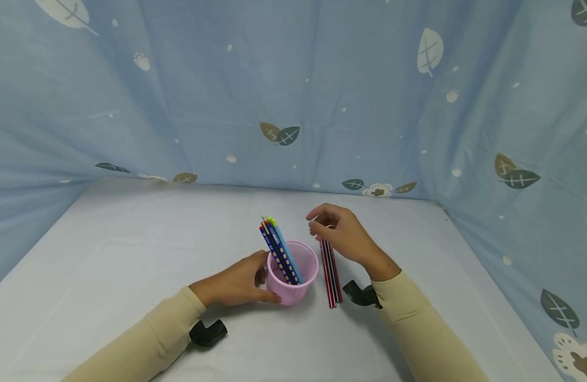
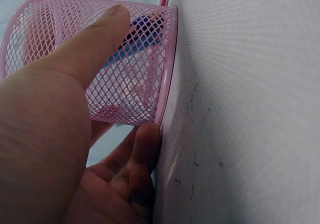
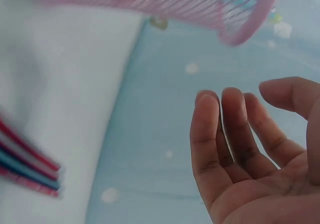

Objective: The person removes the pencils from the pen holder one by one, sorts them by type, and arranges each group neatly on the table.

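Observation:
A pink mesh pencil cup (image 1: 293,297) stands upright on the white surface, holding several pencils, some dark blue with pale dots (image 1: 277,249) and one light blue. My left hand (image 1: 240,281) is round its left side, with the thumb along the near wall; in the left wrist view the thumb (image 2: 107,32) lies against the mesh. Right of the cup, several red and dark striped pencils (image 1: 329,278) lie side by side. Above their far ends hovers my right hand (image 1: 340,233), fingers loosely bent. In the right wrist view its fingers (image 3: 205,131) and thumb are apart with nothing between them.
A blue curtain (image 1: 217,95) printed with leaves and flowers hangs behind and at both sides of the white-covered table (image 1: 131,239). Black curved pieces (image 1: 208,333) sit at both wrists, close over the table.

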Tool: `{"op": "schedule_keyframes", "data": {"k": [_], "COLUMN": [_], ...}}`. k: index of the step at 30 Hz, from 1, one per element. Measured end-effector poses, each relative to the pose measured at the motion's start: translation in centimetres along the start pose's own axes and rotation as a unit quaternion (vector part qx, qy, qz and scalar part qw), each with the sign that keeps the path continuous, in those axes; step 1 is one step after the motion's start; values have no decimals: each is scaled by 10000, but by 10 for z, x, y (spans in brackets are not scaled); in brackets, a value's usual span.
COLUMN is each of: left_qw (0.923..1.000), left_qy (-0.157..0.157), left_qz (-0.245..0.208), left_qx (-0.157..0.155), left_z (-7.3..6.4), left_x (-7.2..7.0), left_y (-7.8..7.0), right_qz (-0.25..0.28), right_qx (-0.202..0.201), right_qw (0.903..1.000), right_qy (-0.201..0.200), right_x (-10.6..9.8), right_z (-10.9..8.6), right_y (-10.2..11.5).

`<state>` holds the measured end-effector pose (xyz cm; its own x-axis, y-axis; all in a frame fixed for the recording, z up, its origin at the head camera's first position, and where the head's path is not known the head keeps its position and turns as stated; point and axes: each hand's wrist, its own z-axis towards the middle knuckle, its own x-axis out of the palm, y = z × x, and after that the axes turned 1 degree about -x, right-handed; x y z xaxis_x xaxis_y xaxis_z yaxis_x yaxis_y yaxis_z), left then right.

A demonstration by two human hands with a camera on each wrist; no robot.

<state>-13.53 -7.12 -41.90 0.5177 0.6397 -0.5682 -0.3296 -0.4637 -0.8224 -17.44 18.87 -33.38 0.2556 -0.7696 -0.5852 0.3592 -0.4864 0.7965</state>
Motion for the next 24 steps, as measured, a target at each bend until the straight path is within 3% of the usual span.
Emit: {"op": "schedule_keyframes", "data": {"k": [12, 24], "left_qw": [9999, 9998], "left_qy": [53, 93], "left_qz": [-70, -110], "left_qx": [75, 103], "left_z": [0, -1], "left_x": [-1, -2], "left_y": [2, 0], "right_qz": [324, 263], "right_qx": [-89, -164], "right_qw": [9983, 9962], "right_qy": [472, 819], "right_x": [19, 34], "right_z": [10, 16], "right_y": [33, 41]}}
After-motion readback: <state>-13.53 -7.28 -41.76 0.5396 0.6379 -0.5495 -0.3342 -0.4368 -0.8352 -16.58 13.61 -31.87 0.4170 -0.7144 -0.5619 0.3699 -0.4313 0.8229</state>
